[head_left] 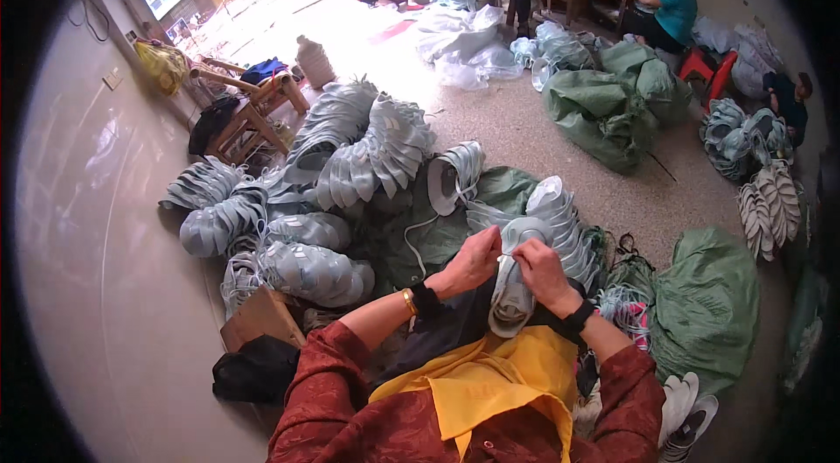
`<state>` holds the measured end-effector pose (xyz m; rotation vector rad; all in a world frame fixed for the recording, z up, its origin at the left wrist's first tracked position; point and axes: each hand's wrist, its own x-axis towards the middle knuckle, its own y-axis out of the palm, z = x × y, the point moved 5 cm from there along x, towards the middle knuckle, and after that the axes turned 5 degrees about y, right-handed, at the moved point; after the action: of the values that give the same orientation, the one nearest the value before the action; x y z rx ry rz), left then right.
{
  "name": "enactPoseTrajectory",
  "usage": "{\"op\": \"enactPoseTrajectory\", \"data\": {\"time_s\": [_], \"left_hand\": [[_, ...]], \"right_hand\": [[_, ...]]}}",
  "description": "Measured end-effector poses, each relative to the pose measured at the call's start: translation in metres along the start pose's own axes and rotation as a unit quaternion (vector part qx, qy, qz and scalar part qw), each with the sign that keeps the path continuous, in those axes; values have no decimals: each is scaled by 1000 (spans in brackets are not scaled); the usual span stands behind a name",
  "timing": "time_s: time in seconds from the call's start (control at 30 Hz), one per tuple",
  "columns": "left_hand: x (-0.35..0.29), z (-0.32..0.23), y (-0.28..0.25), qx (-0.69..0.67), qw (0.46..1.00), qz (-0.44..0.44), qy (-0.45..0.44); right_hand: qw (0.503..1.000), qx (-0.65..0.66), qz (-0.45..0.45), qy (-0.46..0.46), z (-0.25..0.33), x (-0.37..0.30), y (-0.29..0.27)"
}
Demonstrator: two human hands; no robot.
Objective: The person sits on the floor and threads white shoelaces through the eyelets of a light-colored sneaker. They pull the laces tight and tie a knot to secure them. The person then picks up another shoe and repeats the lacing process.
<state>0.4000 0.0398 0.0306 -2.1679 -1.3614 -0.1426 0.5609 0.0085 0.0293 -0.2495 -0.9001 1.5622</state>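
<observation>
On my lap lies a pale grey shoe upper (511,298), its opening toward me and its front away from me. Over its lacing area my two hands come close together, fingertips nearly meeting. My left hand (471,264) is closed in a pinch beside the upper, on what looks like a thin white shoelace. My right hand (546,274) is also pinched, above the upper's right side, apparently on the same lace. The fingers hide most of the lace. A loose white lace (413,246) curves down left of my hands. A yellow apron (490,384) covers my lap.
Nested stacks of shoe uppers (376,148) pile up ahead and left; another stack (564,231) stands just beyond my right hand. Green sacks (707,301) lie at right and farther ahead. A wooden stool (249,126) is by the left wall. Several people sit at the back.
</observation>
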Motion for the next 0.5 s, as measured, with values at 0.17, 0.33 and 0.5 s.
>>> {"op": "enactPoseTrajectory", "data": {"time_s": [0.17,0.33,0.5], "left_hand": [[0,-14,11,97,993,3,73],[-1,4,22,156,986,59,27],[-1,2,23,240,964,95,67]], "right_hand": [[1000,-20,6,8,-6,-2,3],[999,-31,12,5,-5,-2,3],[1000,18,0,20,0,-5,-4]]}}
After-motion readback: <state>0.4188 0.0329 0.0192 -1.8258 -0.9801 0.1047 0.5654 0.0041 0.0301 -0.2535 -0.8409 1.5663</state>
